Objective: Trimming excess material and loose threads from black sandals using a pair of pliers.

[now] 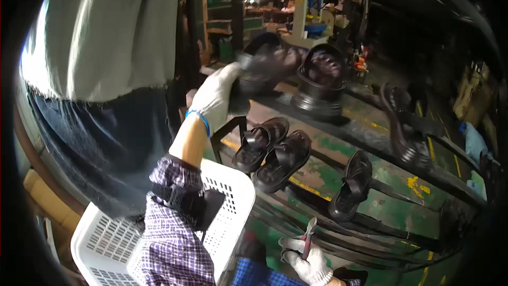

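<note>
My left hand (pixel 216 91), in a white glove with a blue band at the wrist, reaches out to a dark sandal (pixel 259 66) at the rack's upper rail. Its fingers close around the near side of the sandal, which is smeared by motion. Just right of it, a black sandal (pixel 323 77) rests on the same rail. Low in the picture, my gloved right hand (pixel 308 265) grips red-handled pliers (pixel 309 233), metal tip upward. Between the hands, a pair of black sandals (pixel 283 161) sits on a lower rail, with a single sandal (pixel 352 185) to the right.
A white perforated plastic basket (pixel 241 190) stands beneath my left arm. Close by on the left is a person in a grey top and dark apron (pixel 106 143). Dark metal rack rails (pixel 402 233) cross the right side, carrying another sandal (pixel 399 122). Shelves (pixel 219 13) stand behind.
</note>
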Demonstrator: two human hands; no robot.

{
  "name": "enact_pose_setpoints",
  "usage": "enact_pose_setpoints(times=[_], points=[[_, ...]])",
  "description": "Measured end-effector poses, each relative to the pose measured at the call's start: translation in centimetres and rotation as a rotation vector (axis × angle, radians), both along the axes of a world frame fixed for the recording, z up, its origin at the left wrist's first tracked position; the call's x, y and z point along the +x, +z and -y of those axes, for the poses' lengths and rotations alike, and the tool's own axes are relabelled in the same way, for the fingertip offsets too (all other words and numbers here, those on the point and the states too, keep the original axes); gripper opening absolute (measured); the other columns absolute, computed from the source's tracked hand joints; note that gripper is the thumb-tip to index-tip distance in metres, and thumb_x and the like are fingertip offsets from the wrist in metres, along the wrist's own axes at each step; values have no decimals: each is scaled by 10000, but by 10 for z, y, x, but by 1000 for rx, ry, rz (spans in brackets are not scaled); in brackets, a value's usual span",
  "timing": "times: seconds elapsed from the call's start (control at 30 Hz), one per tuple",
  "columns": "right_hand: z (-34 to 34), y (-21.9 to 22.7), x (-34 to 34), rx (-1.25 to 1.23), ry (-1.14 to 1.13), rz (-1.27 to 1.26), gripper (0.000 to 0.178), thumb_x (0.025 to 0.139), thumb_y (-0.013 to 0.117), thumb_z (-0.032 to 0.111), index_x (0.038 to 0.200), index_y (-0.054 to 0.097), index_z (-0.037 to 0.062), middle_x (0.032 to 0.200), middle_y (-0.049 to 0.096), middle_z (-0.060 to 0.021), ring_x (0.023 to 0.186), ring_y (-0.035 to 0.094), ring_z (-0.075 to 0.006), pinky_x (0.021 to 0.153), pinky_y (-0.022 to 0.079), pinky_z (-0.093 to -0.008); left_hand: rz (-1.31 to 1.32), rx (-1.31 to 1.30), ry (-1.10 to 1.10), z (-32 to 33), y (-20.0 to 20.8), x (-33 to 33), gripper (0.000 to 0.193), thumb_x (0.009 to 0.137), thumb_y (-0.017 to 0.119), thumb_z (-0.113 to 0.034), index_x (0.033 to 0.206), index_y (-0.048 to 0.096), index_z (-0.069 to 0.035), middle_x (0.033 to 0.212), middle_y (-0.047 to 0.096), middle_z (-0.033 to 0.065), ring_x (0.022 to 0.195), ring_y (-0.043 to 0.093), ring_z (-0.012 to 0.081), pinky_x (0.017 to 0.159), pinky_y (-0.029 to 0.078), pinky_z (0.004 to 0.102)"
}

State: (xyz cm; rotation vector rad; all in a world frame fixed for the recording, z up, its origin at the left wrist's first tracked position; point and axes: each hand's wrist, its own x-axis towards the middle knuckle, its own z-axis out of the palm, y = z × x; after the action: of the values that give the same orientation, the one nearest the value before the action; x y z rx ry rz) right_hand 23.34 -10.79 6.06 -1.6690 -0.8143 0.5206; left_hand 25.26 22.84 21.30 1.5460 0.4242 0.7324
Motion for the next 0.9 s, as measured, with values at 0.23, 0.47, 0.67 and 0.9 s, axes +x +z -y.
enact_pose_setpoints(times=[0.23,0.47,0.67,0.9], points=[[-35,-76,18,-53,55,-295,278,883,662,129,1098,627,-43,1083,591,-120,841,618,-159,751,534,-309,-508,643,309,-21,-128,-105,419,912,576,-387,1163,634,-57,957,677,101,858,655,180,749,516,298],[-57,-108,10,-95,317,-109,271,865,634,146,1058,631,-43,1077,581,-158,832,623,-210,728,532,-327,-1779,25,560,-45,-445,-392,1124,652,808,-366,1507,117,-133,1281,532,210,1162,547,387,998,444,437],[-73,-109,-1,-343,224,-298,77,874,529,-36,904,594,-7,995,557,-68,937,516,-180,859,418,-291,-1025,-423,1210,-70,-507,-359,1087,702,626,-25,1532,-56,-187,1147,612,284,929,663,314,888,501,332],[-83,-140,-5,-401,165,-407,30,875,575,-9,900,581,8,1000,546,-50,920,501,-172,855,422,-319,-1579,283,588,-66,-531,-326,813,778,625,-159,1498,247,-169,1356,512,196,1294,438,365,1124,319,370]])
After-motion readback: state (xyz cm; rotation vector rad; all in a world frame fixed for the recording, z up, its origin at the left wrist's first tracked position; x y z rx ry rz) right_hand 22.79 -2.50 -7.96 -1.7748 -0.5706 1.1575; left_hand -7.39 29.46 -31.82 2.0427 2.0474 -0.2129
